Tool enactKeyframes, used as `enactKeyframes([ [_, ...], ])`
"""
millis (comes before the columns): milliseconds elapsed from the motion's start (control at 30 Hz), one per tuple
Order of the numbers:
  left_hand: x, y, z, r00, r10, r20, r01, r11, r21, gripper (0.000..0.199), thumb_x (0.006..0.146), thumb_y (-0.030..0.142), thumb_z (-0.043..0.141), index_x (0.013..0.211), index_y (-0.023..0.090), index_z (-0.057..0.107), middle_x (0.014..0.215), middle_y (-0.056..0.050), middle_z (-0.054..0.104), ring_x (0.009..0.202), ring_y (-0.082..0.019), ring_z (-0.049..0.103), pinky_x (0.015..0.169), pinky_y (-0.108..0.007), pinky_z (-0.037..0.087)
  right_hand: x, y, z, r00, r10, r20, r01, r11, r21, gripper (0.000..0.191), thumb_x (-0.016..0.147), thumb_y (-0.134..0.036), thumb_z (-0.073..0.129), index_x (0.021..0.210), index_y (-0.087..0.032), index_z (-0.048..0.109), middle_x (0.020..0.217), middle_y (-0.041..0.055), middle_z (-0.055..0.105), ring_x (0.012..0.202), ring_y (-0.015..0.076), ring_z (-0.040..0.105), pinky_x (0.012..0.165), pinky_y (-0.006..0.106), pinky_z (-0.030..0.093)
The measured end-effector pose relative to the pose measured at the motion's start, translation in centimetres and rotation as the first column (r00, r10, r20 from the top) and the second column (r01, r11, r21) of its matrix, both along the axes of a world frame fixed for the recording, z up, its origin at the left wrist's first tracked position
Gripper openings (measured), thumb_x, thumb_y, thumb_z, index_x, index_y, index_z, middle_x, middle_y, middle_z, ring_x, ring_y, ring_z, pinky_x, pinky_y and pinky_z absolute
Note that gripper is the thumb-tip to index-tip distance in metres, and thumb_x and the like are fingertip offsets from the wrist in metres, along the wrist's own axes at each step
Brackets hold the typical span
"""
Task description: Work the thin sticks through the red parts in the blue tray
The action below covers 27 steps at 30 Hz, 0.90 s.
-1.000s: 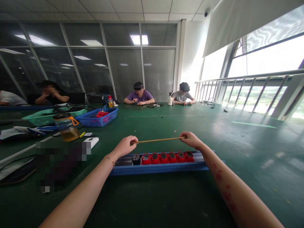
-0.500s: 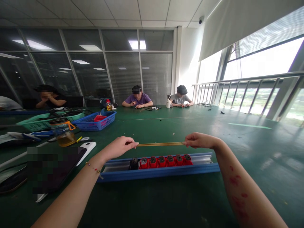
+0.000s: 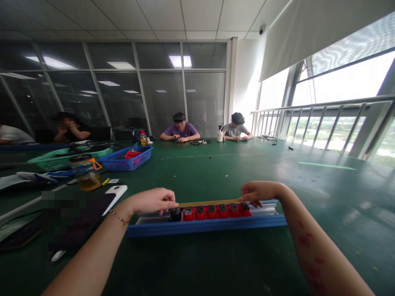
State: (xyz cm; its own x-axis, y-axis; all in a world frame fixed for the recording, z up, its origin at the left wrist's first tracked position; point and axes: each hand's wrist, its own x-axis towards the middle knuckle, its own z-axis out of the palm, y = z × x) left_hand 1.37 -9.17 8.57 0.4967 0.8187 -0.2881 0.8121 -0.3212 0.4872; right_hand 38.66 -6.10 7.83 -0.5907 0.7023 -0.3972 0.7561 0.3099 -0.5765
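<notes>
Thin brass-coloured strips (image 3: 210, 203) stretch nearly level between my two hands. My left hand (image 3: 158, 200) pinches their left end between thumb and fingers. The right end is pinched by my right hand (image 3: 258, 191), its other fingers hanging loosely below. Just beneath lies a long blue channel (image 3: 206, 231) with a silvery inside. In it stands a row of several red blocks with dark tops (image 3: 211, 212), plus a black block (image 3: 175, 214) at the left end. The strips run along the far side of the row; whether they touch the blocks I cannot tell.
To the left are a dark tablet-like device (image 3: 89, 218), a glass jar of amber liquid (image 3: 89, 181), a blue basket (image 3: 129, 163) and a green basket (image 3: 55, 162) with cables. Across the green table (image 3: 191, 172), people (image 3: 182, 129) sit working.
Both hands have come down with the strips, from above the channel to close over the row of blocks. The head view has shifted slightly.
</notes>
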Motion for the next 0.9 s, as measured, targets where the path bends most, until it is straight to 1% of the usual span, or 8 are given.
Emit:
enactKeyframes([
  [100,0.1,0.2,-0.4,1.0,0.005,0.0,-0.005,1.0,-0.01,0.041,0.072,0.056,0.044,0.084,0.019,0.055,0.081,-0.001,0.062,0.066,-0.014,0.058,0.056,-0.022,0.039,0.1,0.0,-0.1,0.999,-0.031,0.038,0.031,0.999,-0.015,0.051,0.067,-0.064,0.05,0.085,-0.015,0.051,0.065,0.0015,0.061,0.055,0.0136,0.056,0.052,0.023,0.042],
  [200,-0.1,0.4,-0.7,1.0,0.019,-0.008,-0.02,1.0,-0.018,0.038,0.072,0.053,0.047,0.087,0.019,0.054,0.08,-0.001,0.062,0.067,-0.014,0.059,0.056,-0.022,0.04,-0.1,0.1,-0.2,0.998,-0.034,0.054,0.035,0.999,-0.018,0.05,0.067,-0.062,0.052,0.087,-0.016,0.049,0.065,0.0016,0.062,0.056,0.0145,0.058,0.053,0.024,0.043],
  [400,-0.3,0.5,-0.8,1.0,0.03,-0.001,-0.03,0.999,-0.034,0.036,0.072,0.051,0.046,0.088,0.019,0.053,0.083,-0.001,0.063,0.068,-0.014,0.059,0.056,-0.022,0.04,-0.3,0.6,-1.0,0.994,-0.062,0.091,0.065,0.998,-0.026,0.053,0.066,-0.063,0.051,0.091,-0.016,0.049,0.068,0.0019,0.064,0.055,0.015,0.059,0.057,0.026,0.043],
  [533,-0.4,0.7,-1.0,0.999,0.034,-0.007,-0.034,0.999,-0.021,0.036,0.072,0.051,0.047,0.086,0.019,0.054,0.082,-0.001,0.063,0.067,-0.015,0.059,0.056,-0.022,0.04,-0.4,0.9,-1.4,0.994,-0.045,0.1,0.048,0.998,-0.037,0.056,0.066,-0.063,0.052,0.096,-0.016,0.05,0.068,0.0025,0.064,0.057,0.0157,0.059,0.055,0.025,0.043],
  [733,-0.7,1.0,-1.4,1.0,0.015,-0.002,-0.015,1.0,-0.021,0.036,0.071,0.052,0.048,0.083,0.019,0.056,0.078,-0.001,0.063,0.068,-0.015,0.059,0.055,-0.022,0.039,-0.4,1.0,-1.7,0.997,-0.03,0.075,0.035,0.997,-0.07,0.062,0.066,-0.063,0.053,0.106,-0.016,0.048,0.067,0.0015,0.064,0.056,0.0151,0.06,0.061,0.027,0.043],
  [900,-0.7,0.9,-1.2,0.999,0.031,-0.012,-0.031,0.999,-0.009,0.038,0.069,0.053,0.048,0.084,0.019,0.058,0.078,-0.001,0.064,0.067,-0.015,0.058,0.055,-0.021,0.039,-0.4,1.0,-1.6,0.996,-0.041,0.083,0.047,0.997,-0.065,0.064,0.064,-0.064,0.054,0.106,-0.016,0.049,0.069,0.0018,0.064,0.057,0.0157,0.06,0.062,0.027,0.043],
])
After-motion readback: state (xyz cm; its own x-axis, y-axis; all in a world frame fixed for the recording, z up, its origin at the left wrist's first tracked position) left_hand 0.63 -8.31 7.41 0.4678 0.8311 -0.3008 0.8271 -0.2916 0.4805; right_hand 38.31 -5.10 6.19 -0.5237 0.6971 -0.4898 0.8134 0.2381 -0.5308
